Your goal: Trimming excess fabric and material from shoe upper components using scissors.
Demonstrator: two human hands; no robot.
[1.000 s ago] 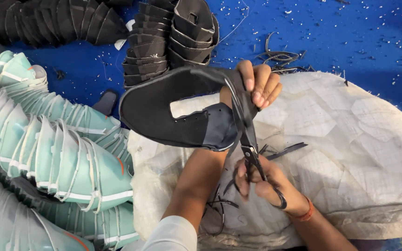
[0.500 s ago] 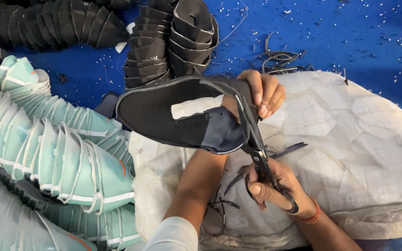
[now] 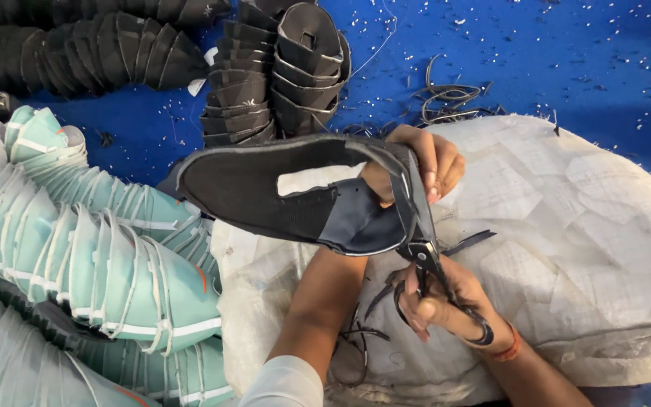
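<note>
Both hands are closed on what they hold. Right grip [image 3: 446,309] has its fingers through the loops of a pair of black scissors [image 3: 432,260], shut firmly round the handles; the blades point up along the rear edge of a black shoe upper [image 3: 280,192] and look nearly closed on the edge strip, though the tips are too dark against the material to tell for sure. Left grip [image 3: 423,162] pinches that same rear edge from above, thumb behind and fingertips in front, holding the upper lifted and stretched flat, its toe end pointing left.

Compared with a second ago, the right hand has dropped lower and swung outward, and the scissors now lie more in line with the heel seam instead of crossing it. The upper has tilted a little, its open cut-out turned more towards the camera. Judging from that, the trimming cut has travelled along the heel edge and is near the end of that side.

Below the scissors a thin black offcut strip [image 3: 467,243] sticks out to the right, and more dark trimmings [image 3: 363,332] lie on the white sack [image 3: 604,226] that covers the person's lap area. To the left stand rows of pale green uppers [image 3: 92,256]; beyond, at the far edge of the blue floor [image 3: 566,68], stacks of black uppers [image 3: 280,75] sit with a tangle of scraps [image 3: 450,98] beside them.
</note>
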